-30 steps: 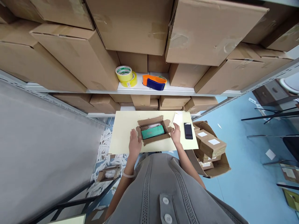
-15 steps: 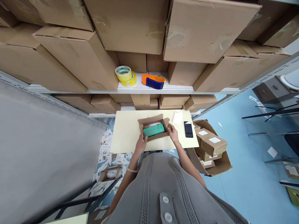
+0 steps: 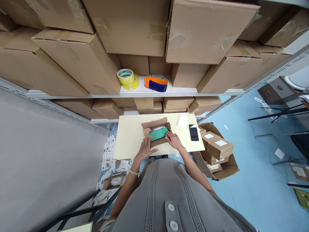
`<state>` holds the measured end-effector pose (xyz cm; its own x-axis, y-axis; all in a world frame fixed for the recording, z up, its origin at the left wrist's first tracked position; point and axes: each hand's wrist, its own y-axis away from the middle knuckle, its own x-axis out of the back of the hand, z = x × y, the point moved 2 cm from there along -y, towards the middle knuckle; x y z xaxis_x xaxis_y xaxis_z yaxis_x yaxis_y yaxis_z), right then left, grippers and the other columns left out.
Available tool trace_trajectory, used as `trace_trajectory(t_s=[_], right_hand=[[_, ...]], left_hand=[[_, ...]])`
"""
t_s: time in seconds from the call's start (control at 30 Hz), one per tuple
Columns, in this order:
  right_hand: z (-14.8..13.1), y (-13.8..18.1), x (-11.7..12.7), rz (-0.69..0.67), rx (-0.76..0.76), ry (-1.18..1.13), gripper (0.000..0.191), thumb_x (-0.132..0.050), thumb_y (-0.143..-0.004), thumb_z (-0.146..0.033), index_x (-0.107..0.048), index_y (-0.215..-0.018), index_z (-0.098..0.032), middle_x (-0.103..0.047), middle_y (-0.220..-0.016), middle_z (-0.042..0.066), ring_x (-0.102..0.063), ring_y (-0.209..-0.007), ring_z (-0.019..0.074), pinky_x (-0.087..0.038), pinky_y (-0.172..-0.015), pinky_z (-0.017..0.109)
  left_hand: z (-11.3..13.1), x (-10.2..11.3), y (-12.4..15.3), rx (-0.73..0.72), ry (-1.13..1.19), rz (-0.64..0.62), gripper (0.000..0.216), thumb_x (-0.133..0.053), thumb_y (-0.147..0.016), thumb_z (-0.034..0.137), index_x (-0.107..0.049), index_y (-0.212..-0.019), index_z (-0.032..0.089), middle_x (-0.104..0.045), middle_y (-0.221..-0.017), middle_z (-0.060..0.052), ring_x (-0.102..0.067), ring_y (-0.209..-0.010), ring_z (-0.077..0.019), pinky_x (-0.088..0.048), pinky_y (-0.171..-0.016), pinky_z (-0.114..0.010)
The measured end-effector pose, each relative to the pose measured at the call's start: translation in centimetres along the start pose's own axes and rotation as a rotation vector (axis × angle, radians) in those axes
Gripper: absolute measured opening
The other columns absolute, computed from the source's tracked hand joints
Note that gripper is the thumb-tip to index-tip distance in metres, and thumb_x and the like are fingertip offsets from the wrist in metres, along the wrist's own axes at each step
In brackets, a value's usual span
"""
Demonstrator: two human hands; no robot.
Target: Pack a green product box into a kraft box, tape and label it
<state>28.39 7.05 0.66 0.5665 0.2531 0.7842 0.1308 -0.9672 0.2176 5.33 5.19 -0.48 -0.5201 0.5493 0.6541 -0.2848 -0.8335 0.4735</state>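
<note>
Head view: looking down at a cream board [image 3: 129, 141] below loaded shelves.
Left hand [image 3: 145, 149]: open, fingers extended, tips at the carton's near-left corner; holding nothing visible.
Right hand [image 3: 174, 141]: open, fingers laid flat at the teal box's right end.
Teal box [image 3: 158, 134]: lying inside the cardboard carton [image 3: 154, 123], uncovered.
Carton state: flaps spread open, not sealed.
Nearby: black smartphone [image 3: 193, 132] and paper slip [image 3: 182, 120] on the board; labelled parcels [image 3: 217, 145] in an open box at right.
</note>
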Motion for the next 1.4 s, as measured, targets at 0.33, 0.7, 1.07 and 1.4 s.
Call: trace_trajectory(t_s=[0.33, 0.7, 1.07, 1.4], right_hand=[[1.8, -0.9, 1.3, 0.218, 0.103, -0.181, 0.050, -0.043, -0.096, -0.048, -0.056, -0.134, -0.018, -0.053, -0.144, 0.013, -0.045, -0.136, 0.0247, -0.029, -0.116, 0.046], [2.4, -3.5, 0.9, 0.008, 0.049, -0.173, 0.061, -0.040, -0.096, -0.054, -0.039, -0.149, -0.023, -0.041, -0.154, 0.007, -0.038, -0.142, 0.0225, -0.028, -0.118, 0.044], [2.5, -4.5, 2.5, -0.034, 0.138, 0.068, 0.043, -0.046, -0.098, -0.047, -0.064, -0.128, -0.023, -0.052, -0.146, 0.006, -0.047, -0.136, 0.0218, -0.033, -0.115, 0.039], [2.4, -5.8, 0.7, 0.211, 0.099, 0.120, 0.035, -0.057, -0.094, -0.034, -0.061, -0.126, -0.020, -0.065, -0.115, 0.010, -0.059, -0.109, 0.0238, -0.047, -0.097, 0.036]], left_hand=[[-0.7, -0.6, -0.4, -0.020, -0.137, 0.041, 0.081, -0.046, -0.090, 0.049, -0.018, -0.153, 0.006, -0.006, -0.162, -0.020, 0.000, -0.150, -0.0329, -0.018, -0.120, -0.047], [-0.8, 0.0, -0.7, -0.007, -0.134, 0.208, 0.055, -0.041, -0.097, 0.042, -0.041, -0.145, 0.014, -0.033, -0.157, -0.014, -0.029, -0.146, -0.0266, -0.033, -0.115, -0.038], [0.3, 1.0, -0.9, 0.031, -0.209, 0.543, 0.037, -0.043, -0.097, 0.041, -0.065, -0.116, 0.019, -0.066, -0.114, -0.009, -0.060, -0.102, -0.0234, -0.047, -0.088, -0.033], [0.2, 1.1, -2.2, 0.132, -0.166, 0.618, 0.032, -0.052, -0.093, 0.037, -0.061, -0.115, 0.017, -0.062, -0.107, -0.010, -0.058, -0.105, -0.0261, -0.044, -0.087, -0.037]])
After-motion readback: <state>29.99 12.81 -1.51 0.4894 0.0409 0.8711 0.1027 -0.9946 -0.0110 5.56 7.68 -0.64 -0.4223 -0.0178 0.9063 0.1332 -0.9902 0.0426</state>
